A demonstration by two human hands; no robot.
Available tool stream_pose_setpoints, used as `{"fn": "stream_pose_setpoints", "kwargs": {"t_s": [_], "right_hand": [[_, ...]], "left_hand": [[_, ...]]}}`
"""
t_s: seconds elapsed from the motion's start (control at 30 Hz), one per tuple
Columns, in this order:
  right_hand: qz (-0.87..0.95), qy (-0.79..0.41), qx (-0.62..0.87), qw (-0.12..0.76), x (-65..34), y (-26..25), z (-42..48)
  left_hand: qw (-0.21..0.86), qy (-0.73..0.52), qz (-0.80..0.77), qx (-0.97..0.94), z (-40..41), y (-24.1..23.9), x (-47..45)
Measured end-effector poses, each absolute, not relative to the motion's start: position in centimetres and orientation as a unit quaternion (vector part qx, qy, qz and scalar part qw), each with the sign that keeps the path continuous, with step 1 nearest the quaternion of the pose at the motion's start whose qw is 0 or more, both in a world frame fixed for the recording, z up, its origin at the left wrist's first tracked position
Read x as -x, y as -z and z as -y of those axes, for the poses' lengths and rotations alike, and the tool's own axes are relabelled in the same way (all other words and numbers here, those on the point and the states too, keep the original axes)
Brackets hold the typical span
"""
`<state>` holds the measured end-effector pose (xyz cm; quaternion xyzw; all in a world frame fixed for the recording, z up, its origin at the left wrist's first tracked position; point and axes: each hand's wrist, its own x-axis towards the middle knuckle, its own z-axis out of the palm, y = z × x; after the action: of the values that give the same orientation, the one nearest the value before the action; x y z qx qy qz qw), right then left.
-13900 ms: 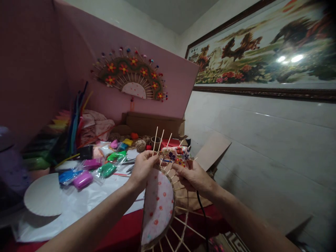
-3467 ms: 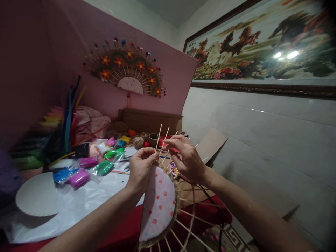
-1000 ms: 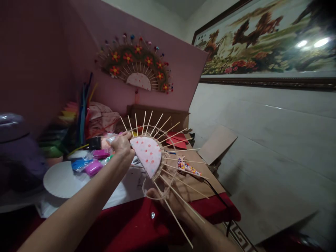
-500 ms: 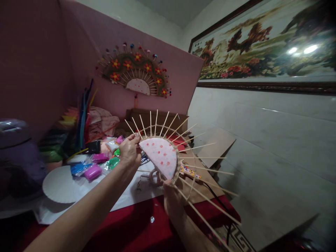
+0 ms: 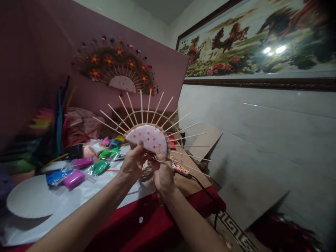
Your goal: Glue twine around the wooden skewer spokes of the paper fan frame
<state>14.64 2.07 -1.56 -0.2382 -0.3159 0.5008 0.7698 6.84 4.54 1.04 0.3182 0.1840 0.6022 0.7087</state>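
Observation:
Both hands hold up a half-round fan frame (image 5: 147,137), a white panel with red dots, edged in twine, from which thin wooden sticks spread like rays. A ring of twine (image 5: 154,112) links the sticks partway out. My left hand (image 5: 133,161) grips the straight lower edge, its thumb on the panel's front. Just to the right, my right hand (image 5: 162,170) pinches the same edge near the corner, with a strand of twine beside its fingers. The fingers behind the panel are hidden. Below the hands, a coil of twine (image 5: 146,174) lies on the table, partly covered.
Packets of coloured clay (image 5: 74,178) and a white paper plate (image 5: 29,196) lie at the left. A flower-patterned glue gun (image 5: 180,168) with a black cord rests on cardboard at the right. A finished flowered fan (image 5: 122,68) hangs on the pink board behind.
The fan frame has turned so its straight edge faces down more. My left hand has moved from its upper left corner to the lower edge, near my right hand. The view has shifted right.

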Motion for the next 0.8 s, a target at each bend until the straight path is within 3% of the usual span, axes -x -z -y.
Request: {"fn": "stream_pose_setpoints", "kwargs": {"t_s": [0.5, 0.8], "right_hand": [[0.366, -0.546, 0.297, 0.692, -15.3, 2.7, -3.4], [0.427, -0.573, 0.367, 0.597, -18.5, 3.5, -1.5]], "left_hand": [[0.695, -0.581, -0.263, -0.333, -4.7, 0.0, -6.8], [0.705, -0.572, -0.272, -0.320, -5.9, -0.2, -5.1]]}}
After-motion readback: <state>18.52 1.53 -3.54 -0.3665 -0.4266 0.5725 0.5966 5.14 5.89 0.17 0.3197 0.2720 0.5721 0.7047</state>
